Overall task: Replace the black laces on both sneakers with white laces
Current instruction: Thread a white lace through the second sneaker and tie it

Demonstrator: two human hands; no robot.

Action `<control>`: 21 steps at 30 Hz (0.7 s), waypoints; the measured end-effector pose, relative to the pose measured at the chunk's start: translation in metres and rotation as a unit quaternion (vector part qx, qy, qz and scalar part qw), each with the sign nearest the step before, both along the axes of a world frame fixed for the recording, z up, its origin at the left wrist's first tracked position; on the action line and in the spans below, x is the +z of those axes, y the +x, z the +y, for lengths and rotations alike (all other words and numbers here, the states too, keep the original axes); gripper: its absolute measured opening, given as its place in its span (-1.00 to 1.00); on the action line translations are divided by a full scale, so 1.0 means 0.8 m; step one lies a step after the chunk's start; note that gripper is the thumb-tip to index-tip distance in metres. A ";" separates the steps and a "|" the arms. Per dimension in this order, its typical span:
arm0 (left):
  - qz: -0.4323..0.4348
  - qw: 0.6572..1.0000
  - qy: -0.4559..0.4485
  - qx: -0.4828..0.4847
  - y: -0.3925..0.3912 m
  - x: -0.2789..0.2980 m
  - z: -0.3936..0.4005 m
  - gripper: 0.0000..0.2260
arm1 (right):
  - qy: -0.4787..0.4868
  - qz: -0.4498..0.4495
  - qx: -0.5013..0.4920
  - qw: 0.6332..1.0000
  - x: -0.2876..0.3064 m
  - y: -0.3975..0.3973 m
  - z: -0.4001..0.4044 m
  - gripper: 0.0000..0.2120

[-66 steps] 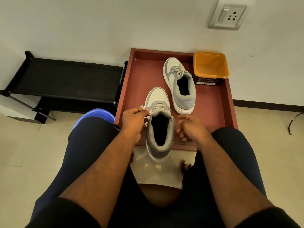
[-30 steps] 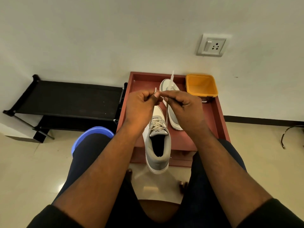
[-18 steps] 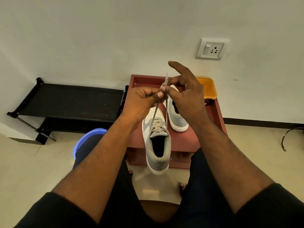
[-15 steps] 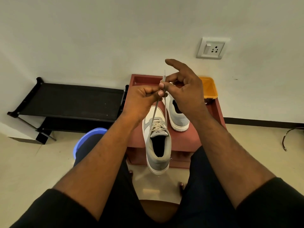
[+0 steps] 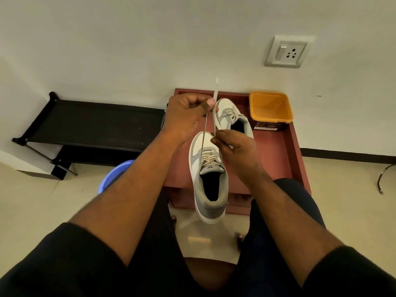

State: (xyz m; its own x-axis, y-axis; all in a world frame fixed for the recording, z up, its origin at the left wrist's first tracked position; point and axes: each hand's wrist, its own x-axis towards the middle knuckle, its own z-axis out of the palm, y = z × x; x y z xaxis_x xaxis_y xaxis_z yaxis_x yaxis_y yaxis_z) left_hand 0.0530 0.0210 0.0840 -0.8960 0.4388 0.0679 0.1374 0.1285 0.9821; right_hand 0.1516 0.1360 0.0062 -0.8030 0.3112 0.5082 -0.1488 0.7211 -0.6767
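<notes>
A grey-and-white lace-up sneaker (image 5: 209, 179) sat at the near edge of a low reddish-brown tray table (image 5: 276, 159), its heel hanging over the edge toward the person and its toe pointing to the wall. Pale white laces (image 5: 209, 158) crossed its eyelets, and two loose ends of the lace rose straight up from the top of the tongue. The left hand (image 5: 186, 113) was clenched around both ends high above the shoe, thumb pressed on them, with one stiff lace tip (image 5: 216, 86) sticking up past the fist. The right hand (image 5: 233, 146), lower and just above the shoe's toe, pinched one of the strands between thumb and fingertips.

Behind, on the same table, lay a second grey-and-white sneaker (image 5: 232, 118), also laced in a pale lace, toe to the wall. Just beside it to the right stood a square orange plastic tub (image 5: 270, 108). A low black bench (image 5: 92, 123) stood to the left of the table, against the white wall, and a blue plastic stool (image 5: 116, 173) showed under the left forearm. A grey switch-and-socket plate (image 5: 286, 52) was set in the wall.
</notes>
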 end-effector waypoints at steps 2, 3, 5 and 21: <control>-0.033 0.999 0.018 0.012 -0.004 0.001 0.001 -0.87 | 0.145 0.038 0.036 0.988 0.004 -0.006 0.010 -0.82; -0.048 0.998 0.029 0.014 -0.004 0.002 0.001 -0.87 | 0.194 0.043 0.061 0.978 0.007 -0.009 0.014 -0.82; -0.061 0.997 0.040 0.007 0.001 0.006 0.003 -0.87 | 0.312 0.038 0.125 0.941 0.012 -0.016 0.020 -0.82; 0.163 0.891 -0.417 -0.075 0.048 -0.125 -0.033 -0.73 | 0.229 -0.291 0.108 0.923 0.053 -0.065 0.014 -0.86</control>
State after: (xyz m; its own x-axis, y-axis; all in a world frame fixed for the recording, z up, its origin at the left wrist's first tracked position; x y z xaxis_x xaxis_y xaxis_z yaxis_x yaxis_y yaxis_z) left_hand 0.0913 -0.0054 -0.0156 -0.8149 0.5723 -0.0922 0.4751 0.7506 0.4592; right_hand 0.0998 0.1472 0.0485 -0.9996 -0.0275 0.0102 -0.0293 0.9474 -0.3188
